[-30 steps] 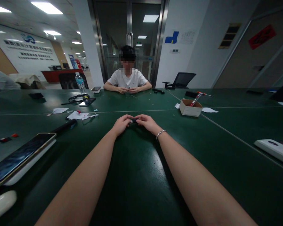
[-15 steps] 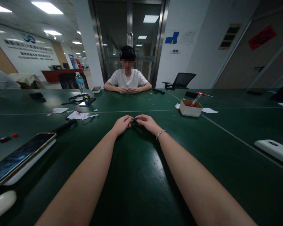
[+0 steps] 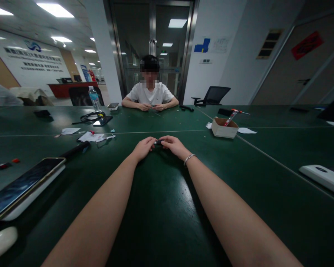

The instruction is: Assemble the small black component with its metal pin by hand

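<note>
Very little has moved since the picture from half a second ago: the scene slips slightly sideways in view, while both hands keep their place and hold. The small dark piece (image 3: pixel 158 142) sits at the centre of the work, just above or on the green table (image 3: pixel 161 200); I cannot tell which. Around it, the left hand (image 3: pixel 143 149) comes in at nine o'clock and the right hand (image 3: pixel 176 146) at three, their fingertips nearly meeting, each pinched on its own end of the piece. A pale glint shows at the left end, too small to identify.

The step in hand looks like close fingertip handling of that piece; judging by this grip, the next move calls for a steady left pinch and fine control from the right.

Farther off lie paper scraps (image 3: pixel 91 137) at nine o'clock, an open box (image 3: pixel 224 130) near three, and a phone (image 3: pixel 25 189) between eight and nine. A co-worker (image 3: pixel 151 93) sits at twelve.
</note>
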Demonstrator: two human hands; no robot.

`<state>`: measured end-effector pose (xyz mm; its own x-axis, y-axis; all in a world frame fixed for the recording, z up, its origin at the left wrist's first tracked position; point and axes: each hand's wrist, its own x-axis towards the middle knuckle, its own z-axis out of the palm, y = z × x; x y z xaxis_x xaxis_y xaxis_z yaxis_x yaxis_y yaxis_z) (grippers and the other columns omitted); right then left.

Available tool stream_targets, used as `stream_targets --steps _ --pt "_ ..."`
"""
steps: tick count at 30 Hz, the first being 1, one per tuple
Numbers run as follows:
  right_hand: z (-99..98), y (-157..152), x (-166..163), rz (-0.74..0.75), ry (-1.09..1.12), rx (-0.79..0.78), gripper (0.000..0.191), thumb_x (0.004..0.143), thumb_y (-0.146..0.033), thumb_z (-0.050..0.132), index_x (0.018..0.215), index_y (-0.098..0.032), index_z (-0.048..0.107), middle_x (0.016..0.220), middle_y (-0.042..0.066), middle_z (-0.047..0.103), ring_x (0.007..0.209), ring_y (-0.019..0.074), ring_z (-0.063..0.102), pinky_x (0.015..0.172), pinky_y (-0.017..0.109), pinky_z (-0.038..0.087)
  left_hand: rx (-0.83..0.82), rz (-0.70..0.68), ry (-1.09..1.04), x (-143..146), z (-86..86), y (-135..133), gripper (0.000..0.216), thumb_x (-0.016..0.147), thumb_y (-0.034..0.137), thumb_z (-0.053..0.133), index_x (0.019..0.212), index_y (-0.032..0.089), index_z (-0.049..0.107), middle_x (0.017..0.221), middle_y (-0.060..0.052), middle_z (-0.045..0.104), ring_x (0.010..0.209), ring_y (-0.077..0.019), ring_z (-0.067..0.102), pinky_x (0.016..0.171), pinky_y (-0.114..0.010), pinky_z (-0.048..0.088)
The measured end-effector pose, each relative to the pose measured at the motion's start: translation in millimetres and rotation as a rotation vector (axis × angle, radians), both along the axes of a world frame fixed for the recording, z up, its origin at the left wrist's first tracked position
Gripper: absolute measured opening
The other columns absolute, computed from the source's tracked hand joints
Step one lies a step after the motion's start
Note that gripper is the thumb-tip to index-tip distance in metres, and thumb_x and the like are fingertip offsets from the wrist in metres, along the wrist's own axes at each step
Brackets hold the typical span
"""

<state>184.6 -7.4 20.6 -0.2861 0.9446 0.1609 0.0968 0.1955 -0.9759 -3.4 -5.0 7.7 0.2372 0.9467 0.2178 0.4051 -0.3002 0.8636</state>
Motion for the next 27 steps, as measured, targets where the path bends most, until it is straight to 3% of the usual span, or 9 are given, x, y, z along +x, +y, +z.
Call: stream_targets --steps 5,10,16,23,27 --pt "-1.0 0.6 0.3 -0.005 -0.004 -0.001 0.016 0.078 -0.013 0.064 0.094 -0.015 0.068 0.071 0.000 0.063 0.062 0.0100 0.055 0.066 0.025 0.046 0.017 -0.008 -0.077 0.8 0.2 -0.2 0.030 0.080 0.033 0.054 0.103 0.019 0.066 0.077 -0.001 0.061 0.065 -0.0119 0.055 0.064 -0.026 0.045" --pt "-0.5 0.1 0.4 0.011 0.012 0.009 0.015 0.078 -0.014 0.065 0.093 -0.015 0.068 0.074 0.001 0.065 0.062 0.0096 0.055 0.065 0.025 0.046 0.000 -0.033 -0.085 1.4 -2.2 2.5 0.037 0.088 0.042 0.043 0.104 0.016 0.066 0.061 0.000 0.056 0.057 -0.0119 0.053 0.059 -0.025 0.043" --pt "-0.2 -0.4 -0.3 -0.011 0.015 -0.013 0.015 0.081 -0.013 0.061 0.095 -0.014 0.067 0.076 0.001 0.065 0.063 0.0098 0.055 0.065 0.025 0.046 0.023 0.007 -0.107 0.9 -0.8 1.2 0.030 0.082 0.036 0.053 0.102 0.018 0.066 0.081 -0.002 0.062 0.066 -0.0115 0.055 0.065 -0.026 0.046" --pt "-1.2 0.3 0.1 -0.005 0.004 0.007 0.017 0.079 -0.014 0.065 0.095 -0.015 0.068 0.072 0.000 0.064 0.062 0.0095 0.055 0.064 0.024 0.045 0.017 -0.025 -0.053 1.5 2.0 -1.7 0.036 0.087 0.040 0.045 0.104 0.016 0.066 0.062 0.000 0.057 0.059 -0.0122 0.053 0.062 -0.026 0.044" --pt "-1.7 1.4 1.0 -0.013 -0.005 0.008 0.017 0.079 -0.016 0.065 0.096 -0.016 0.067 0.073 0.000 0.065 0.062 0.0096 0.055 0.063 0.024 0.046 0.017 0.026 -0.069 0.6 0.5 0.0 0.035 0.087 0.041 0.045 0.103 0.018 0.066 0.080 -0.002 0.064 0.062 -0.0119 0.055 0.064 -0.027 0.045"
